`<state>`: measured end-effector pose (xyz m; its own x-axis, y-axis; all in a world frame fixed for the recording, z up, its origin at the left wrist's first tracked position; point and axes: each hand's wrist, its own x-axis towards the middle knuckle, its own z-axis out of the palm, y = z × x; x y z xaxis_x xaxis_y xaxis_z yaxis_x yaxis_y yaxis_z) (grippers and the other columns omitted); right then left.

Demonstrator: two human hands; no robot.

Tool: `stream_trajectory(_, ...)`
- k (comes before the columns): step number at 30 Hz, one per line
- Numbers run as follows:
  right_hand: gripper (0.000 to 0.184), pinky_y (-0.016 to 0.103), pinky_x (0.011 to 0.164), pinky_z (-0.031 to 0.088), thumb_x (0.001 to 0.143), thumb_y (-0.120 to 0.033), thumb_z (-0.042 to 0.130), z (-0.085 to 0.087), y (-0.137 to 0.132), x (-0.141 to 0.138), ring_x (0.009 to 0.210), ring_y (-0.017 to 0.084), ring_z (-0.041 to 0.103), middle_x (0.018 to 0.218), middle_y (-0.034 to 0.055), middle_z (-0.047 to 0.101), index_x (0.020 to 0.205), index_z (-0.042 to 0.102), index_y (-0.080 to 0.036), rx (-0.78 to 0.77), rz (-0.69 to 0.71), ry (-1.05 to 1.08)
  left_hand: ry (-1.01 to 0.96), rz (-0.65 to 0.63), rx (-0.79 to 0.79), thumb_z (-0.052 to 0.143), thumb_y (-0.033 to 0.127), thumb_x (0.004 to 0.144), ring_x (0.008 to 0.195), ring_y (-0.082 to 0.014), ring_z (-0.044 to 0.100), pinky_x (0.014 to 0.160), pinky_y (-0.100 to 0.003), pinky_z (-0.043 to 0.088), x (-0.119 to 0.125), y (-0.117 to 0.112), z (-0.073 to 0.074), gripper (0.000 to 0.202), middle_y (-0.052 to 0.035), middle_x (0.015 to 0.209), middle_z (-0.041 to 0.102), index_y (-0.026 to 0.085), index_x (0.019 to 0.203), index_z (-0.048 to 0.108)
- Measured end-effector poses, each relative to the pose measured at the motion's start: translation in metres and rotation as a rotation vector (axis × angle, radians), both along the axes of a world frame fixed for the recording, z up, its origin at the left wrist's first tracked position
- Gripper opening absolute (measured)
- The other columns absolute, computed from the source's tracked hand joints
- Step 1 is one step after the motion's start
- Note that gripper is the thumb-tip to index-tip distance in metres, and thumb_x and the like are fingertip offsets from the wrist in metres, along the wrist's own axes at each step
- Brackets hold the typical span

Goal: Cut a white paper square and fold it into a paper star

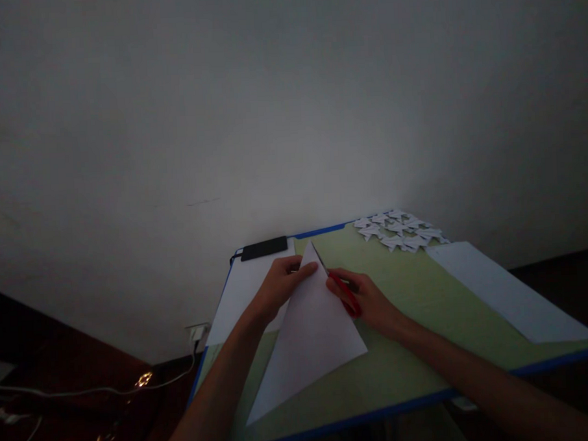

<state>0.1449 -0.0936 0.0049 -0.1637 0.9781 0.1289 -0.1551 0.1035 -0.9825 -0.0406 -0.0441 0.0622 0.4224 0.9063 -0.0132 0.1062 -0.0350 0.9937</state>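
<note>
A white sheet of paper (304, 350), folded to a tall triangle, is held above the green tabletop with its point away from me. My left hand (287, 279) pinches it near the upper left edge, thumb on top and the other fingers behind. In my right hand (365, 295) is a pair of scissors (345, 295) with red handles. Their dark blades lie along the paper's upper right edge, close to the point; how far they are apart I cannot make out.
The green table (402, 352) has a blue rim and meets a pale wall. Several folded paper pieces (396, 229) lie at the back right, beside white paper (511, 295). At the back left, a black flat device (264, 248) rests on another white sheet (248, 294). A plugged-in cable (196, 334) runs left.
</note>
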Motion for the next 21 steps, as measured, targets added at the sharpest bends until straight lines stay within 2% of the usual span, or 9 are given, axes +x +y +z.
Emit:
stream_trajectory(4, 0.051, 0.025, 0.057, 0.047, 0.077, -0.061, 0.082, 0.0000, -0.0001, -0.0014, 0.069, 0.015, 0.062, 0.081, 0.0023, 0.071, 0.103, 0.076, -0.018, 0.015, -0.003, 0.017, 0.002, 0.006, 0.010, 0.084, 0.047, 0.076, 0.070, -0.0181, 0.068, 0.063, -0.027, 0.051, -0.0001, 0.0013, -0.0015, 0.035, -0.0087, 0.086, 0.078, 0.013, 0.087, 0.079)
stream_trajectory(8, 0.049, 0.025, 0.056, 0.048, 0.076, -0.061, 0.083, 0.0001, -0.0008, -0.0033, 0.065, 0.015, 0.060, 0.071, -0.0004, 0.065, 0.098, 0.075, -0.018, 0.000, -0.009, 0.027, -0.002, -0.004, -0.011, 0.084, 0.047, 0.075, 0.071, -0.0191, 0.069, 0.064, -0.028, 0.052, -0.0002, 0.0016, -0.0015, 0.038, -0.0091, 0.086, 0.078, 0.013, 0.090, 0.079)
stream_trajectory(13, 0.048, 0.026, 0.059, 0.050, 0.076, -0.061, 0.082, -0.0015, -0.0008, -0.0038, 0.072, 0.017, 0.064, 0.083, 0.0027, 0.072, 0.100, 0.075, -0.020, 0.023, -0.016, 0.018, 0.023, 0.007, 0.006, 0.082, 0.050, 0.077, 0.067, -0.0171, 0.065, 0.061, -0.026, 0.049, 0.0003, -0.0006, 0.0016, 0.038, -0.0066, 0.082, 0.075, 0.014, 0.084, 0.077)
stream_trajectory(17, 0.049, 0.026, 0.058, 0.050, 0.080, -0.063, 0.078, -0.0062, 0.0008, -0.0033, 0.073, 0.018, 0.065, 0.086, 0.0042, 0.073, 0.102, 0.075, -0.019, 0.025, -0.030, 0.000, 0.060, 0.069, 0.071, 0.076, 0.058, 0.081, 0.061, -0.0138, 0.057, 0.055, -0.024, 0.041, 0.0040, -0.0014, 0.0036, 0.043, -0.0021, 0.072, 0.068, 0.015, 0.076, 0.072)
stream_trajectory(21, 0.047, 0.026, 0.058, 0.050, 0.082, -0.061, 0.077, -0.0096, 0.0010, -0.0033, 0.073, 0.018, 0.067, 0.089, 0.0043, 0.074, 0.104, 0.074, -0.019, 0.023, -0.029, -0.004, 0.008, 0.135, 0.197, 0.079, 0.051, 0.079, 0.069, -0.0138, 0.059, 0.062, -0.023, 0.043, 0.0087, 0.0002, 0.0025, 0.035, 0.0004, 0.075, 0.066, 0.017, 0.078, 0.069)
